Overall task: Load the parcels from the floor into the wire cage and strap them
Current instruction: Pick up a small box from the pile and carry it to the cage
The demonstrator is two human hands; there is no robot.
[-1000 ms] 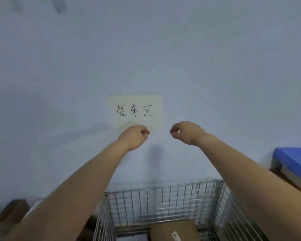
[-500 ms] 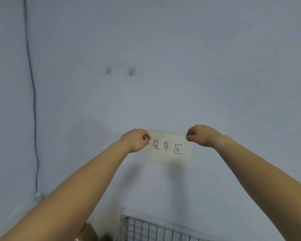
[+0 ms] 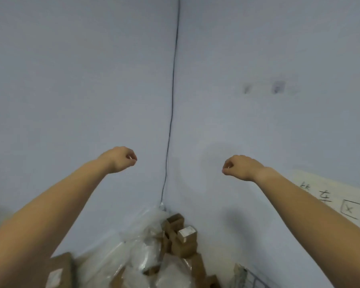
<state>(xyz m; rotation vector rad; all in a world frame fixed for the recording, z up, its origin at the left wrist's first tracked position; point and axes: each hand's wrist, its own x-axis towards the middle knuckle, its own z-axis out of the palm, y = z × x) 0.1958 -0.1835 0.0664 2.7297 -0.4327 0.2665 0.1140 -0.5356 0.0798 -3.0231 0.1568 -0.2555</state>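
1. The left hand (image 3: 121, 160) and right hand (image 3: 240, 167) are hovering mid-frame, well apart, with fingers curling into fists and nothing visible in them.
2. The parcels (image 3: 185, 240) are lying heaped at bottom centre. The cage (image 3: 256, 278) is peeking in at lower right.

**Raised arms, two closed fists**

Reaches forward and up with both bare forearms, well apart from each other. Holds the left hand (image 3: 121, 160) in a fist, fingers curled into the palm, nothing inside. Holds the right hand (image 3: 240, 167) the same way, wrist bent slightly down.
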